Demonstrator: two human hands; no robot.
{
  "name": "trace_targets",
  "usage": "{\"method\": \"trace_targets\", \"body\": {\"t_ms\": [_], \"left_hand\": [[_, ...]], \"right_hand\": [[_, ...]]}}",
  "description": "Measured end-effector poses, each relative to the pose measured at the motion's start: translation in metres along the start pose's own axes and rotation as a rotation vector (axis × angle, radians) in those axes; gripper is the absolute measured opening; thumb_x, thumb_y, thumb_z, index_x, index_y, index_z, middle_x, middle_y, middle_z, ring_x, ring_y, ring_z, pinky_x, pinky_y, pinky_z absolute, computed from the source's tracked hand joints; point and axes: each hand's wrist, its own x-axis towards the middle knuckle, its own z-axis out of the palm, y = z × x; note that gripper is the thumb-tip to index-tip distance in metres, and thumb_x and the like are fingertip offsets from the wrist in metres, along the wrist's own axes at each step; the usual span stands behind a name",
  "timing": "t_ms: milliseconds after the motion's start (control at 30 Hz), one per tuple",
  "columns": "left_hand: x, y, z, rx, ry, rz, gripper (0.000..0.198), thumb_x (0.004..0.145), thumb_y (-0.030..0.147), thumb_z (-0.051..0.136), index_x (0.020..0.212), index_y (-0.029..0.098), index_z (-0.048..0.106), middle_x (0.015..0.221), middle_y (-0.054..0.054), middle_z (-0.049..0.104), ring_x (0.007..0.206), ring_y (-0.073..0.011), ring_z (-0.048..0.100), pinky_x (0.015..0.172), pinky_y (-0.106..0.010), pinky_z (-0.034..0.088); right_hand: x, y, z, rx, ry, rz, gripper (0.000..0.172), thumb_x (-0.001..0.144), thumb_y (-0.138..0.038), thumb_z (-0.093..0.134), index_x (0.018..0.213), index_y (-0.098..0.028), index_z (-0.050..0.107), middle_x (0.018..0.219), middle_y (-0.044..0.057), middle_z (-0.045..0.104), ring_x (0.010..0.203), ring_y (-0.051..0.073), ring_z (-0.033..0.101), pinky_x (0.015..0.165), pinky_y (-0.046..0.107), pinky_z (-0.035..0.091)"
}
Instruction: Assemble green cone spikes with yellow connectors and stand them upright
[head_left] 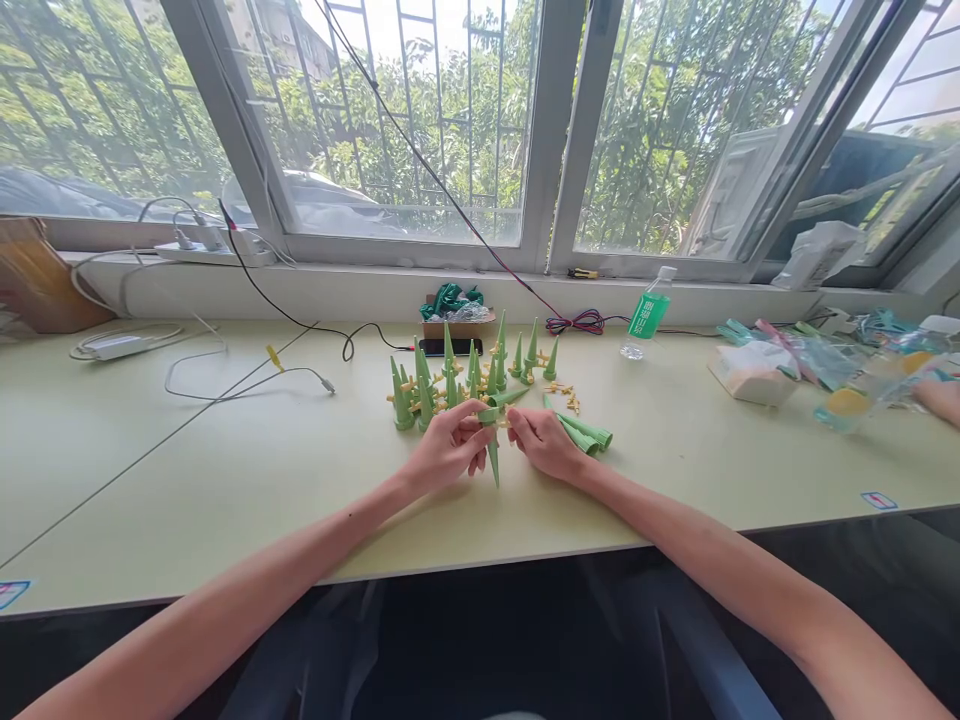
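Observation:
My left hand [456, 440] is closed around the wide end of a green plastic spike [493, 468], whose point hangs downward. Facing it, my right hand [546, 440] pinches a small yellow plastic piece [504, 418] against the spike's wide end. Just beyond my hands stand several finished-looking green spikes [403, 405] with yellow pieces on their sides, points up. Loose green spikes [585, 432] lie beside my right hand, and a few small yellow pieces [572, 398] are scattered behind it. My fingers hide part of the joint between spike and yellow piece.
Behind the spikes lie a dark phone [450, 347] and a small box [459, 325] with green wrapping. A bottle [646, 315] stands right of them, then a tissue pack [752, 375] and plastic bags. Cables [247, 385] cross the left side; another person's hand [939, 398] shows far right.

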Motion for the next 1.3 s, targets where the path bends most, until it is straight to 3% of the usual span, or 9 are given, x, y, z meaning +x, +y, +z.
{"method": "trace_targets", "body": {"t_ms": [200,333,467,567,700,867,1067,1300], "left_hand": [[-0.002,-0.004,0.0,0.058,-0.005,0.006,0.025,0.092,0.039,0.059,0.102,0.017,0.053,0.062,0.003,0.058,0.045,-0.0102,0.056,0.042,-0.021,0.046],[-0.004,-0.006,-0.001,0.111,-0.015,0.039,0.027,0.094,0.038,0.057,0.11,0.017,0.053,0.06,0.004,0.057,0.045,-0.01,0.055,0.042,-0.021,0.045],[-0.003,-0.005,-0.001,0.078,-0.017,0.033,0.025,0.093,0.039,0.059,0.105,0.017,0.054,0.062,0.003,0.058,0.046,-0.0104,0.057,0.042,-0.021,0.045],[-0.001,-0.002,-0.001,0.013,-0.005,0.006,0.025,0.091,0.04,0.061,0.098,0.017,0.054,0.061,0.002,0.059,0.046,-0.011,0.058,0.042,-0.022,0.046],[0.002,0.003,-0.003,-0.072,0.036,-0.046,0.029,0.089,0.042,0.064,0.097,0.017,0.052,0.057,0.004,0.059,0.044,-0.012,0.058,0.041,-0.022,0.045],[0.003,0.008,-0.005,-0.15,0.065,-0.09,0.032,0.086,0.044,0.067,0.095,0.017,0.051,0.055,0.003,0.059,0.045,-0.014,0.06,0.041,-0.022,0.043],[0.001,0.007,-0.005,-0.137,0.046,-0.121,0.031,0.088,0.043,0.066,0.096,0.018,0.05,0.055,0.003,0.061,0.042,-0.0111,0.056,0.042,-0.021,0.042],[0.0,0.004,-0.005,-0.11,0.043,-0.134,0.034,0.088,0.045,0.065,0.099,0.019,0.045,0.055,0.004,0.062,0.041,-0.0113,0.055,0.041,-0.021,0.042]], "right_hand": [[0.0,-0.003,-0.001,-0.036,-0.008,-0.049,0.054,0.102,-0.045,0.03,0.057,-0.02,0.045,0.05,-0.001,0.048,0.047,0.011,0.043,0.054,0.027,0.036],[0.0,-0.004,0.001,-0.052,0.002,-0.027,0.055,0.101,-0.042,0.032,0.051,-0.021,0.038,0.044,-0.002,0.041,0.042,0.01,0.037,0.05,0.027,0.033],[0.001,-0.003,0.001,-0.037,0.011,0.005,0.055,0.102,-0.041,0.032,0.052,-0.019,0.04,0.046,-0.002,0.044,0.044,0.009,0.04,0.052,0.026,0.035],[0.001,-0.002,0.0,-0.034,0.042,0.025,0.046,0.101,-0.043,0.037,0.064,-0.018,0.049,0.05,-0.003,0.048,0.047,0.01,0.043,0.054,0.024,0.037],[0.0,-0.002,-0.001,0.028,0.028,0.022,0.027,0.098,-0.044,0.047,0.096,-0.018,0.056,0.064,-0.003,0.057,0.051,0.011,0.05,0.052,0.023,0.039],[-0.001,0.004,0.0,0.055,0.012,-0.017,0.03,0.096,-0.04,0.052,0.118,-0.019,0.054,0.083,0.002,0.063,0.058,0.011,0.056,0.055,0.024,0.044],[0.0,0.009,0.001,-0.017,0.066,-0.072,0.021,0.095,-0.036,0.054,0.105,-0.018,0.061,0.079,0.003,0.065,0.067,0.015,0.06,0.066,0.027,0.049],[0.0,0.003,0.0,-0.102,0.007,-0.146,0.028,0.1,-0.035,0.044,0.085,-0.018,0.059,0.068,0.001,0.059,0.061,0.013,0.05,0.063,0.026,0.042]]}}
